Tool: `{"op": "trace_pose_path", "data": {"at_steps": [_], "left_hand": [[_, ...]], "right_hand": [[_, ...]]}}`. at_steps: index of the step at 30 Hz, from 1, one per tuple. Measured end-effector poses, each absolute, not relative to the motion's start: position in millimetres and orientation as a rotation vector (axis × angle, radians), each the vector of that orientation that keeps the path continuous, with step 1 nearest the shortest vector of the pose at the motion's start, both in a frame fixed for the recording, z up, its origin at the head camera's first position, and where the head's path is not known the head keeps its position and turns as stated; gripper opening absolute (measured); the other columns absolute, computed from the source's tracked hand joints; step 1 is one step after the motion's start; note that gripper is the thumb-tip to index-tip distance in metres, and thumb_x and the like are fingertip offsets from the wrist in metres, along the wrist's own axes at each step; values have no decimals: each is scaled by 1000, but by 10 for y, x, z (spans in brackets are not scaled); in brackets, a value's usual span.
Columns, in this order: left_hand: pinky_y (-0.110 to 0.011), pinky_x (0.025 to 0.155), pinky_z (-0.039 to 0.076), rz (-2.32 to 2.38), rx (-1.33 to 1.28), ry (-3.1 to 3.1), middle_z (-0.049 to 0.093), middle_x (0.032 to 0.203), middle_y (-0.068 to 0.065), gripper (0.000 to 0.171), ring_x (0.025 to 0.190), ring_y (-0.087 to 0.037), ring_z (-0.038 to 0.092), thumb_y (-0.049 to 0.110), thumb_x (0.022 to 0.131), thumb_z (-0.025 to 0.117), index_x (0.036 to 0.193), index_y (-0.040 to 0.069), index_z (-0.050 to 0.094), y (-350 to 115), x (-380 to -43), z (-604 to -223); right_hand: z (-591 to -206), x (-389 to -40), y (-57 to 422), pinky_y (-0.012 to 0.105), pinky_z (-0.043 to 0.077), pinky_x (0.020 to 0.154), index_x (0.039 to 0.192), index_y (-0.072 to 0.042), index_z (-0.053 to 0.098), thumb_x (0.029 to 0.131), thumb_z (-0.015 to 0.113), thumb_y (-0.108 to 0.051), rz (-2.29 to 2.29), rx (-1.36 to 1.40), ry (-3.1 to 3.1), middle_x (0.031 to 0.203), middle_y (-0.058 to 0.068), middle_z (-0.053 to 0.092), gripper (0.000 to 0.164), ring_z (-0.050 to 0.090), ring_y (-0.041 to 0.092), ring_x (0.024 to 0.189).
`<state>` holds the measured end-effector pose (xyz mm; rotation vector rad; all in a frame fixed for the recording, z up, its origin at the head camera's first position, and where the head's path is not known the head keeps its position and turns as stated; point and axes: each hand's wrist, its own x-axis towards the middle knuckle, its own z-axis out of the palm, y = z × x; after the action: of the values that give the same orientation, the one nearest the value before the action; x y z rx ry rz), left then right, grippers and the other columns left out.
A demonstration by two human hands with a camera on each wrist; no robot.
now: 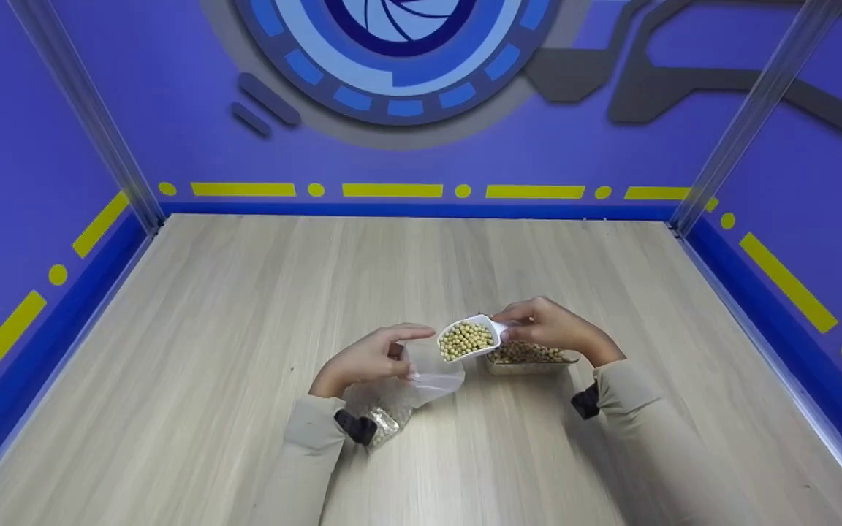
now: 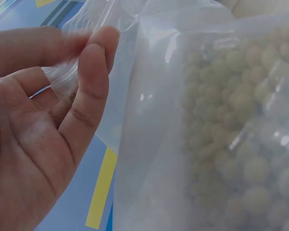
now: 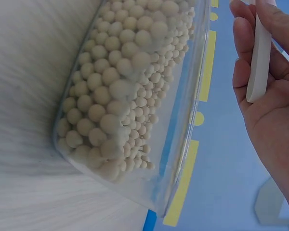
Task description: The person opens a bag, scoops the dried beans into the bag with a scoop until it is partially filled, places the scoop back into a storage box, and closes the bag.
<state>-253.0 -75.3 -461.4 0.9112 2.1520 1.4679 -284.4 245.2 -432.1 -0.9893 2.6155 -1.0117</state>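
Left hand point(image 1: 373, 356) is pinching the clear plastic bag point(image 1: 432, 383) near its mouth, thumb and fingers closing on the film, index reaching out toward the other hand. Right hand point(image 1: 552, 325) is gripping the handle of the white scoop point(image 1: 497, 331), fingers curling round it. Scoop is sitting between the two hands, its lip pointing at the left one and overlapping the bag's upper edge from where I'm standing; can't tell whether they're touching. Scooped beans point(image 1: 465, 340), round and pale yellow, are filling it well up.

Below the left hand the bag is hanging down toward the wrist, and bagged beans point(image 2: 231, 110) are lying in its lower part. Just under the right hand the clear tub point(image 1: 527, 369) is standing on the desk point(image 1: 245, 292), plenty of loose beans point(image 3: 106, 96) sloping up inside.

Step in hand, my read: presenting a full scoop to the bag. Next move seems to be calling for the left hand spreading the mouth wider and holding it steady, the right lining up the lip inside before tilting; beans could be spilling if the film is folding inward. Farther out, blue panels point(image 1: 465, 161) are surrounding the desk.
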Motion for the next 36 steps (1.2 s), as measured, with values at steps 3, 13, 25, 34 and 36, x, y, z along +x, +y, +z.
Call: {"op": "trace_pose_path", "data": {"at_steps": [3,13,25,34,36], "left_hand": [[-16,60,43,1464,907,2156,41,147,-20,66,66,-6,47,-11,77,55,141,-2,44,-752,-2530,-4616],[-15,60,43,1463,913,2160,40,148,-20,66,65,-5,47,-11,77,54,142,-1,45,-756,-2526,-4609],[-15,59,42,1456,924,2161,42,147,-20,66,64,-5,46,-11,76,52,141,-4,43,-751,-2514,-4603],[-15,60,42,1436,928,2182,42,146,-20,64,63,-4,44,-10,78,51,141,-2,44,-755,-2513,-4596],[-15,59,42,1433,935,2183,42,146,-20,63,63,-3,44,-10,78,51,141,-3,44,-757,-2514,-4598]], "right_hand": [[-4308,-2839,2447,48,52,90,114,4,69,87,66,-5,-1007,-980,2620,116,22,67,29,63,37,109],[-4281,-2853,2430,35,54,84,112,1,70,85,66,-4,-981,-1013,2618,113,17,69,28,66,31,102],[-4227,-2847,2419,29,54,79,109,-1,72,85,67,-6,-955,-1051,2606,106,14,72,25,67,24,95],[-4208,-2859,2406,30,54,79,108,-2,73,86,65,-4,-918,-1068,2604,104,12,72,24,66,22,94],[-4206,-2858,2403,30,54,80,108,-2,73,86,64,-3,-915,-1068,2605,104,12,72,24,66,22,95]]}}
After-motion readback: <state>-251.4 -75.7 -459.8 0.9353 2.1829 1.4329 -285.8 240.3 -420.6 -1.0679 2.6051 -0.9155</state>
